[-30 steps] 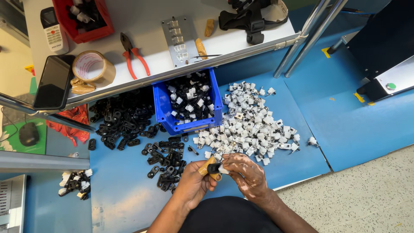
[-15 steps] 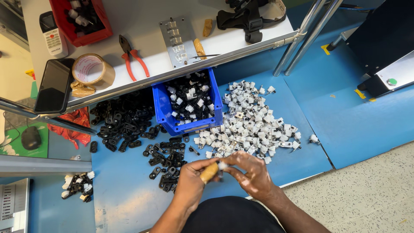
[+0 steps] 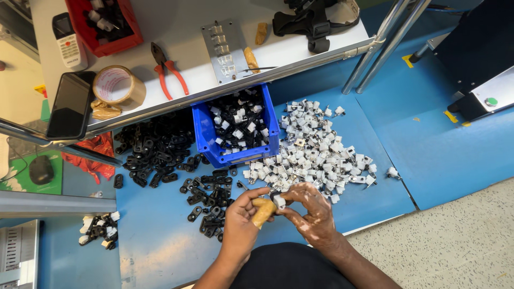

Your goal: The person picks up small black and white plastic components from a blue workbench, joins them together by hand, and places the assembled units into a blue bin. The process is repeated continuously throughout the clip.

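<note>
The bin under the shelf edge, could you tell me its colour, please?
Blue; the bin shows best in the head view.

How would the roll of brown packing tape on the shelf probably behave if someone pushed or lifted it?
The tape roll lies flat on its side on the white shelf, so a push would probably slide it, not roll it. Its hollow core suggests it is fairly light. The ring looks stiff, unlikely to flop when lifted.

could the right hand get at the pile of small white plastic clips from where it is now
Probably yes: the right hand sits at the near edge of the pile of small white plastic clips, with nothing between them, though its fingers now pinch a small white piece.
</note>
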